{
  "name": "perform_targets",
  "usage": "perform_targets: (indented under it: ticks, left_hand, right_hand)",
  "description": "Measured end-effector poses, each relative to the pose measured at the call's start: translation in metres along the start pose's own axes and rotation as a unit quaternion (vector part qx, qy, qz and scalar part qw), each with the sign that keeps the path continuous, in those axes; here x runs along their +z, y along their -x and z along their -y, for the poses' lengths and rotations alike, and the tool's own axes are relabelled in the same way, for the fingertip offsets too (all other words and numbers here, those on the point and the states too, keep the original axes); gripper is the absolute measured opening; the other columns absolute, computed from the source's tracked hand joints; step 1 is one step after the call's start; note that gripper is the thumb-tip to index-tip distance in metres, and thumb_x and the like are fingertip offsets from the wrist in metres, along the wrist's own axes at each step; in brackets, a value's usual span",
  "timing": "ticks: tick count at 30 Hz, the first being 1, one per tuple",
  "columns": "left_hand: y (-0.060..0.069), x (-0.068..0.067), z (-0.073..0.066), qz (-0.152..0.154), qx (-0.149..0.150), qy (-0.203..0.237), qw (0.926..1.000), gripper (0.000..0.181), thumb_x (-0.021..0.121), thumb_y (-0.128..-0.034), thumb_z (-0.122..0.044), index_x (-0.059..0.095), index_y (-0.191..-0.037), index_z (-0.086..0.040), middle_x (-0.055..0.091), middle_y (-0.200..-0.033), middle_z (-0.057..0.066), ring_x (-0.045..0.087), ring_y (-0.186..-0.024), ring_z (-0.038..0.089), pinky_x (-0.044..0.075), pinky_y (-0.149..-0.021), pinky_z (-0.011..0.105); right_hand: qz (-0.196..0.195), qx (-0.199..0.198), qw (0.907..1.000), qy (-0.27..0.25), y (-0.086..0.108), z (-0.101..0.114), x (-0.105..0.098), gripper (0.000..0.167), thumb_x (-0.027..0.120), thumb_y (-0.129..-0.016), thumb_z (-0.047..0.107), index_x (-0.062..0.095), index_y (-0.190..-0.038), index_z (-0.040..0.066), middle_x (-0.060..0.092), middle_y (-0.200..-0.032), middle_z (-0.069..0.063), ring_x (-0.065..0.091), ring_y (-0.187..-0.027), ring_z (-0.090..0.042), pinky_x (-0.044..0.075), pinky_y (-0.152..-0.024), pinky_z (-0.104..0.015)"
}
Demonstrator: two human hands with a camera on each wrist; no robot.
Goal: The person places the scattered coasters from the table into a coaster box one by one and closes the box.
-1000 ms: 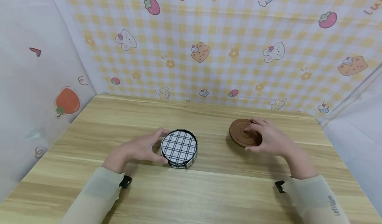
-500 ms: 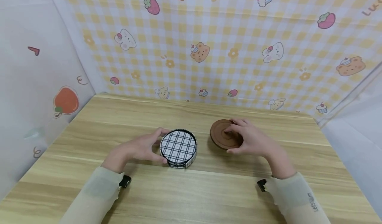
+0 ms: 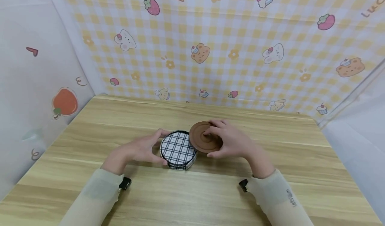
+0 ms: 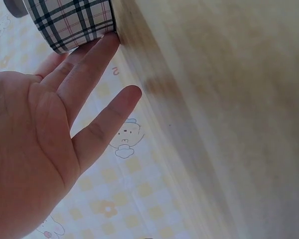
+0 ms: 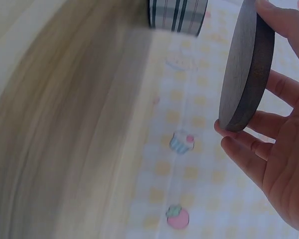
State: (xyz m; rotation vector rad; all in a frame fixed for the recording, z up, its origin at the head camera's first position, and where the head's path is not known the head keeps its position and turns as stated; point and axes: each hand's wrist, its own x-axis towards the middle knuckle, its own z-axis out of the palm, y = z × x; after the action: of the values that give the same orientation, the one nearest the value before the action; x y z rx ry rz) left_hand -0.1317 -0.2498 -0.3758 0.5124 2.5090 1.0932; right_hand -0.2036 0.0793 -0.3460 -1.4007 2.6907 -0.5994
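Note:
A low round box [image 3: 178,148] in white-and-black plaid with a dark rim stands on the wooden table. My left hand [image 3: 139,149] holds it from the left, thumb at the front and fingers behind. In the left wrist view, fingertips touch the side of the plaid box [image 4: 74,22]. My right hand [image 3: 233,141] grips a round brown disc [image 3: 200,139] with ring grooves on top. The disc is tilted and raised, its left edge overlapping the box's right rim in the head view. Its flat grey-brown underside and thick edge show in the right wrist view, apart from the box.
The wooden table [image 3: 192,199] reaches back to a yellow checked cloth [image 3: 222,69] printed with cartoon animals and fruit. A white printed sheet [image 3: 36,125] hangs at the left side, and pale cloth [image 3: 361,142] at the right.
My right hand has carried the brown disc leftward across the table, from well right of the plaid box to its right rim. The left hand and the box have stayed in place.

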Motion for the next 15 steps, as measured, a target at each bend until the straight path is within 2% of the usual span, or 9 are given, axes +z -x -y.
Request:
perform_targets:
  ticks: [10,15]
  left_hand:
    - [-0.001,-0.001,0.000,0.005,-0.010,-0.006,0.9999,0.093,0.084,-0.0775,-0.039,0.028,-0.148,-0.016,0.043,-0.153,0.011,0.038,-0.144,0.037,0.030,-0.117,0.058]
    - [0.001,0.000,-0.001,0.002,-0.026,-0.018,0.9995,0.094,0.084,-0.0768,-0.043,0.028,-0.149,-0.019,0.042,-0.154,0.013,0.036,-0.145,0.037,0.031,-0.116,0.059]
  right_hand:
    - [0.022,-0.040,0.9990,0.004,-0.025,0.024,0.018,0.059,0.085,-0.073,0.046,0.065,-0.122,0.020,0.043,-0.153,-0.015,0.044,-0.131,-0.030,0.049,-0.104,-0.046]
    - [0.037,-0.054,0.9978,0.008,-0.035,0.033,0.027,0.060,0.084,-0.073,0.047,0.065,-0.123,0.020,0.044,-0.151,-0.014,0.045,-0.127,-0.028,0.049,-0.103,-0.042]
